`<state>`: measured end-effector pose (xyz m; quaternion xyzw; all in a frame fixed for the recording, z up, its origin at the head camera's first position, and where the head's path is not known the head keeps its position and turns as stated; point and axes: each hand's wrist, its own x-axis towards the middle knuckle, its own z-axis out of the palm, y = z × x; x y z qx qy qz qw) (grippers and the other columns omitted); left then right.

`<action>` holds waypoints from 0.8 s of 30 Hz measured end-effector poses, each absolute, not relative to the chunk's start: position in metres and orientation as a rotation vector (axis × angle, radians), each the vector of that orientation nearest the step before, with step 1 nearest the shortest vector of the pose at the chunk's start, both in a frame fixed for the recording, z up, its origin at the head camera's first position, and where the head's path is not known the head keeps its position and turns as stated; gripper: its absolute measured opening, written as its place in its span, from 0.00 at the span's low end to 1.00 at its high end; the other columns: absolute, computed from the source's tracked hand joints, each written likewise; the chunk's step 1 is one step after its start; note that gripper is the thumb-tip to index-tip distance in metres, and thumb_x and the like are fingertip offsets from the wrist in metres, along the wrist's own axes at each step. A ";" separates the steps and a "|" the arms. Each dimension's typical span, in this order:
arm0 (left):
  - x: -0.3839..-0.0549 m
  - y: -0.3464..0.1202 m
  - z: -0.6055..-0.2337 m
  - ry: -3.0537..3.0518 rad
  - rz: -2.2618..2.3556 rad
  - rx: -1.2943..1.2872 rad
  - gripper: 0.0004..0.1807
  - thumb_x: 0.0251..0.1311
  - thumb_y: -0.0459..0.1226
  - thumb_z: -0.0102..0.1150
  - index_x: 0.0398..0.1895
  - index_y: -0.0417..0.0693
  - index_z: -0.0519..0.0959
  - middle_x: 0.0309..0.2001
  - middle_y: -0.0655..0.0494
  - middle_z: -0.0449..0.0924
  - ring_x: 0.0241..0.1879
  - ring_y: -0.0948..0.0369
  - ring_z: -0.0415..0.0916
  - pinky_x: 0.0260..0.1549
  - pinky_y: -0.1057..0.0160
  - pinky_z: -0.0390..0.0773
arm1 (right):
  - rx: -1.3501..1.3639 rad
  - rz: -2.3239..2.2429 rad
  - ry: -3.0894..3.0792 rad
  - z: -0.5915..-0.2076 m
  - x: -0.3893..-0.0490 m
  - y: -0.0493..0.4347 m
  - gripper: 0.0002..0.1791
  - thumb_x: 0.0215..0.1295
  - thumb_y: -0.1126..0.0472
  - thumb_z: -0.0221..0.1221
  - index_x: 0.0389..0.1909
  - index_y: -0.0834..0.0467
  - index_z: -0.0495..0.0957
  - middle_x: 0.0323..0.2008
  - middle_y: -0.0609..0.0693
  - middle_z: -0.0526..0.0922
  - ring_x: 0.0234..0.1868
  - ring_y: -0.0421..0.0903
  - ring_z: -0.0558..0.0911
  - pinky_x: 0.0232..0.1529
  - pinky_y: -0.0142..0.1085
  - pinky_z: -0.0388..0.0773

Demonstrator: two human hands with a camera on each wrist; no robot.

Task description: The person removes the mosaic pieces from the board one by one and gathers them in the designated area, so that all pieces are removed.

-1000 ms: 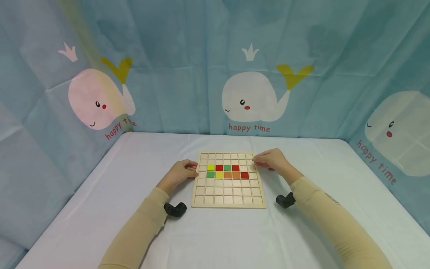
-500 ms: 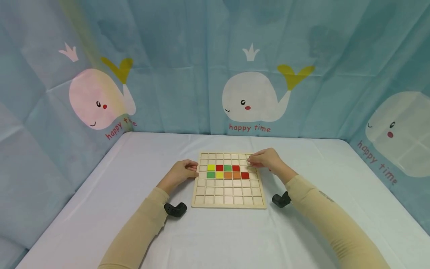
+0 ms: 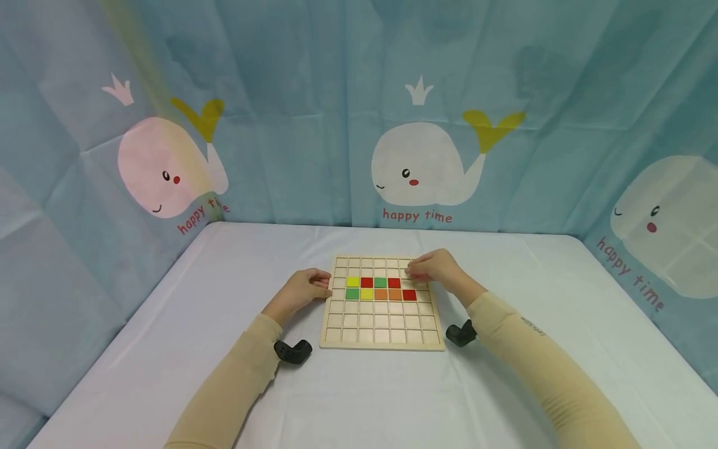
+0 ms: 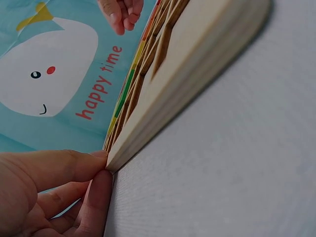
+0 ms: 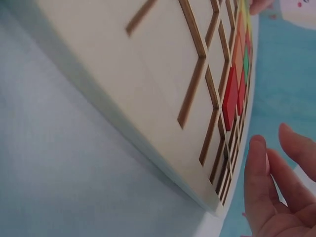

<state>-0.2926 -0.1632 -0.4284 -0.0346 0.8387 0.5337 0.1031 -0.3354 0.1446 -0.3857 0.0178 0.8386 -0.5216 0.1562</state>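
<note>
A pale wooden grid board (image 3: 381, 347) lies flat on the white tablecloth. Two rows of square tiles sit in its cells: red, yellow, green and orange, with a red tile (image 3: 409, 295) at the right end of the nearer row. My left hand (image 3: 303, 288) pinches the board's left edge; the left wrist view shows thumb and finger at the wooden rim (image 4: 197, 59). Over the board's upper right part hovers my right hand (image 3: 437, 269), fingertips pointing left. In the right wrist view its fingers (image 5: 296, 148) are bent near each other; I cannot tell whether they hold something small.
A black wrist device (image 3: 293, 351) hangs by the left sleeve, another black device (image 3: 461, 333) by the right. Behind the table rises a light blue curtain (image 3: 303, 168) printed with whales.
My right hand has moved left, from the board's right edge to over its right columns. A red piece right of the board is now hidden by that arm. The left hand stays put.
</note>
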 end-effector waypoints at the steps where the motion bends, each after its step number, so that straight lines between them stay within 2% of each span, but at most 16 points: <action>1: -0.293 -0.163 -0.429 2.475 1.575 -0.107 0.25 0.59 0.29 0.65 0.61 0.38 0.75 0.48 0.46 0.79 0.45 0.59 0.75 0.41 0.70 0.78 | 0.054 -1.491 2.396 -0.386 -0.336 0.144 0.18 0.64 0.62 0.66 0.51 0.69 0.82 0.41 0.56 0.89 0.35 0.41 0.89 0.46 0.36 0.84; 10: -0.293 -0.163 -0.429 2.467 1.588 -0.107 0.24 0.59 0.29 0.65 0.60 0.38 0.75 0.48 0.47 0.79 0.44 0.60 0.75 0.40 0.70 0.78 | 0.067 -1.454 2.379 -0.390 -0.336 0.139 0.18 0.64 0.62 0.66 0.51 0.68 0.82 0.43 0.57 0.89 0.34 0.39 0.88 0.45 0.33 0.84; 24: -0.292 -0.165 -0.431 2.470 1.592 -0.091 0.25 0.59 0.29 0.65 0.61 0.36 0.75 0.49 0.45 0.79 0.47 0.58 0.76 0.41 0.69 0.79 | 0.069 -1.452 2.332 -0.398 -0.337 0.131 0.14 0.63 0.65 0.66 0.47 0.68 0.84 0.36 0.56 0.90 0.29 0.40 0.87 0.39 0.33 0.85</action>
